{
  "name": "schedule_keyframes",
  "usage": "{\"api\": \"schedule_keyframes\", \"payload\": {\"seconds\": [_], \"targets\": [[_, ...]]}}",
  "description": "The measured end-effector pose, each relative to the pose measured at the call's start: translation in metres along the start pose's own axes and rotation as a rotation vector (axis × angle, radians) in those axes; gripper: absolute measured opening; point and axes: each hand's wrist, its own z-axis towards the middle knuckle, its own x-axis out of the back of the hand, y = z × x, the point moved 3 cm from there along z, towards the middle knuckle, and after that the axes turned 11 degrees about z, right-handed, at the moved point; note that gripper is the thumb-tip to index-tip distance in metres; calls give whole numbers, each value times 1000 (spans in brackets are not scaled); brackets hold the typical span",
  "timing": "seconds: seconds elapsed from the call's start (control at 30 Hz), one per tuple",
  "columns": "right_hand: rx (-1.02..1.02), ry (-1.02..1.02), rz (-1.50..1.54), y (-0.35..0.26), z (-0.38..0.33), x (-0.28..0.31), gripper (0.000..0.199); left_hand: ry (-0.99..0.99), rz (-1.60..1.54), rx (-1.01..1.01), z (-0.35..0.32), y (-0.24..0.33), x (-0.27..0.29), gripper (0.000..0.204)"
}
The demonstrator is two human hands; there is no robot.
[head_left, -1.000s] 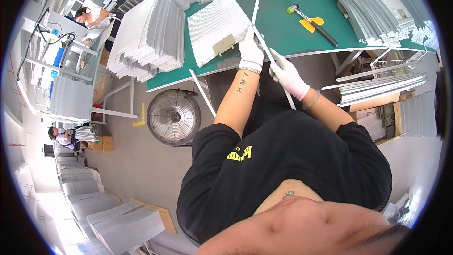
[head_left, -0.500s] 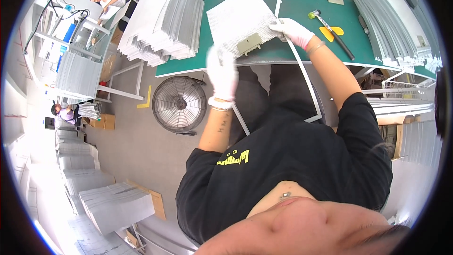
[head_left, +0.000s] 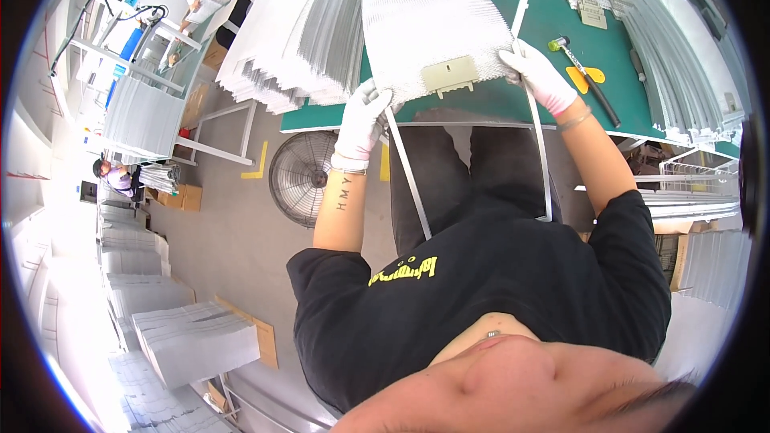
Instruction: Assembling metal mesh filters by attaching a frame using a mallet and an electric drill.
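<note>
A silvery mesh panel (head_left: 433,20) with a beige plate (head_left: 449,74) on its near edge is held tilted over the table's front edge. My left hand (head_left: 361,124), in a white glove, pinches the panel's near left corner, where one thin white frame strip (head_left: 407,172) begins and runs down to my lap. My right hand (head_left: 541,80), gloved too, is closed around the other side of the white frame (head_left: 537,156), touching the panel's right corner. That side extends past the hand toward the far edge. Whether the panel sits inside the frame's groove cannot be made out.
On the green table (head_left: 481,113) lie a hammer (head_left: 589,84) and a yellow piece (head_left: 579,78). Stacks of mesh panels (head_left: 293,40) stand left, with more panels (head_left: 670,60) at right. A floor fan (head_left: 301,180) stands left of my legs. Two people work farther left.
My left hand has moved left and taken hold of the panel's near left corner. The panel has shifted right and turned toward level. The frame and my right hand have moved slightly right.
</note>
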Motion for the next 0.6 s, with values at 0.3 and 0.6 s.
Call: {"api": "schedule_keyframes", "payload": {"seconds": [0.3,0.6], "targets": [[222,-9,-99,-45,-39,-20,22,151,260,-382,-25,54,-37,15],[288,-42,-129,-69,-57,-80,50,372,593,-524,-72,59,-30,56]]}}
